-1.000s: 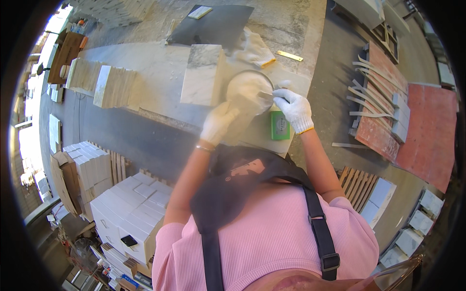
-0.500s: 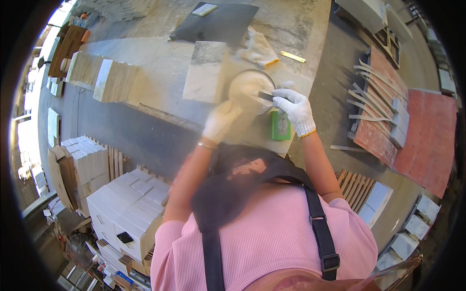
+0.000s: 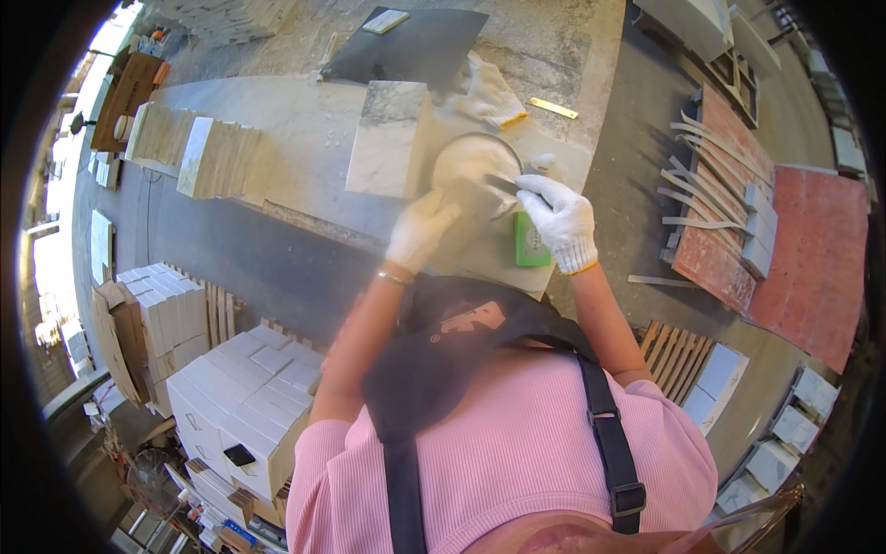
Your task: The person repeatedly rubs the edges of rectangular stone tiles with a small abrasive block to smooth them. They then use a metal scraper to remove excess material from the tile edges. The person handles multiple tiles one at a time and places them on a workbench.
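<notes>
My left hand (image 3: pixel 420 231), in a white glove, grips the near side of a round container of white paste (image 3: pixel 469 164) on the stone worktable (image 3: pixel 277 138). My right hand (image 3: pixel 561 222), also gloved in white, is closed on a flat metal scraper (image 3: pixel 503 185) whose blade dips into the paste. A green rectangular pad (image 3: pixel 531 247) lies on the table just under my right hand. A white marble tile (image 3: pixel 388 138) lies flat to the left of the container.
A spare white glove (image 3: pixel 487 92) and a dark slab (image 3: pixel 406 46) lie beyond the container. Tile stacks (image 3: pixel 198 152) stand on the table's left. White boxes (image 3: pixel 245 397) sit on the floor at left, red slabs with strips (image 3: pixel 738 222) at right.
The view has shifted slightly. Both hands stay at the container, with the scraper moving a little in the paste.
</notes>
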A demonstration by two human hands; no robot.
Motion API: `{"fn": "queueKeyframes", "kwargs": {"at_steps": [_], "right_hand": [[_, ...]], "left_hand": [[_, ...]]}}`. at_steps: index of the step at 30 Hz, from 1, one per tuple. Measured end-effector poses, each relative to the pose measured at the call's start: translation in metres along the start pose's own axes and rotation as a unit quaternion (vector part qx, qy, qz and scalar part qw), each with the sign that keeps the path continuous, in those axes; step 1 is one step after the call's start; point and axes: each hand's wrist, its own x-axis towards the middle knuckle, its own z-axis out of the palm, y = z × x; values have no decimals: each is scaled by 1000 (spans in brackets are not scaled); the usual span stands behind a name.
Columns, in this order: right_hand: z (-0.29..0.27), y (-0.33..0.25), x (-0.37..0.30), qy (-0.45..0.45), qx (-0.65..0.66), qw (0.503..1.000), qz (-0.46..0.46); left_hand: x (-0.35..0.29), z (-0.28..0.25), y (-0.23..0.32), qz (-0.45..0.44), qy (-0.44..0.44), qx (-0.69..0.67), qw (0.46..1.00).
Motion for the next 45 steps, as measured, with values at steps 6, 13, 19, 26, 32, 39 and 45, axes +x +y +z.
{"fn": "queueKeyframes", "kwargs": {"at_steps": [6, 13, 19, 26, 32, 39, 45], "right_hand": [[-2, 14, 6, 11, 52, 998, 20], [1, 24, 10, -63, 224, 963, 133], [-7, 27, 9, -76, 185, 967, 159], [-15, 43, 9, -38, 113, 983, 138], [7, 50, 11, -49, -192, 979, 57], [-8, 51, 5, -31, -67, 992, 100], [-25, 85, 25, 51, -105, 975, 188]], "left_hand": [[-1, 1, 1, 32, 19, 13, 999], [4, 0, -3, 28, -2, 11, 1000], [-2, -1, 6, 44, 31, 20, 998], [-6, -2, 21, 23, 55, 122, 991], [-15, 4, 37, 140, 115, 274, 945], [-16, 0, 27, 139, 166, 158, 963], [-10, 0, 13, 1, 43, -129, 991]]}}
